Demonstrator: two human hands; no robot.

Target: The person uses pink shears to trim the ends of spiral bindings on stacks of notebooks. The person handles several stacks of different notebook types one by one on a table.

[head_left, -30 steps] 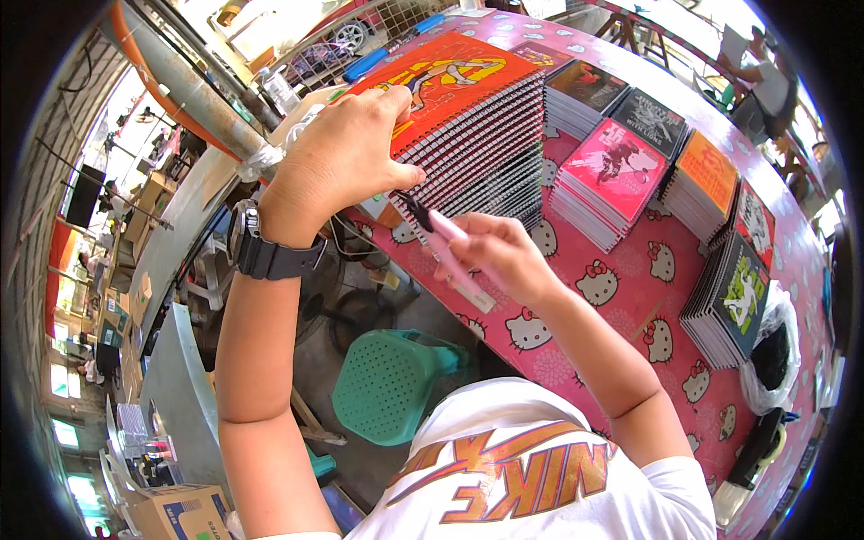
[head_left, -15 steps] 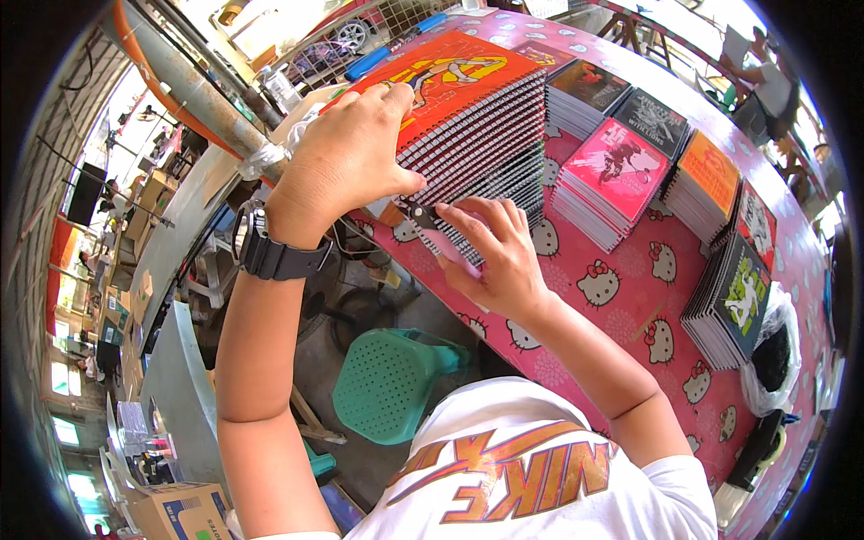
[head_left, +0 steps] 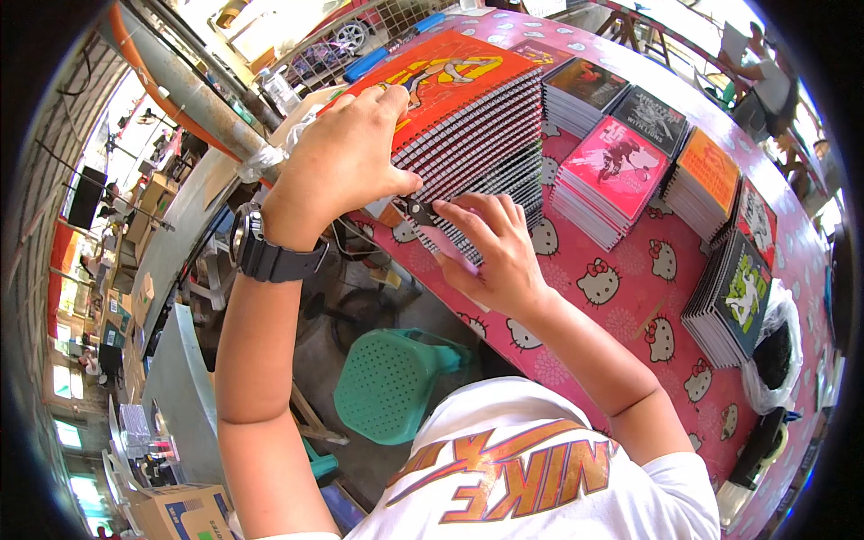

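On notebook stack (head_left: 468,117), both hands (head_left: 346,166).

The person wears a white short-sleeved T-shirt (head_left: 540,468) with a large orange graphic across the chest, edged in a darker outline (seen upside down from up here). The sleeve (head_left: 684,486) on the right arm ends above the elbow, so both forearms are bare. On the left wrist sits a chunky black wristwatch (head_left: 256,247), with a round dark case turned outward and a wide black resin strap wrapped snugly around. The left hand (head_left: 337,162) and the right hand (head_left: 495,252) carry no gloves, and no rings show.
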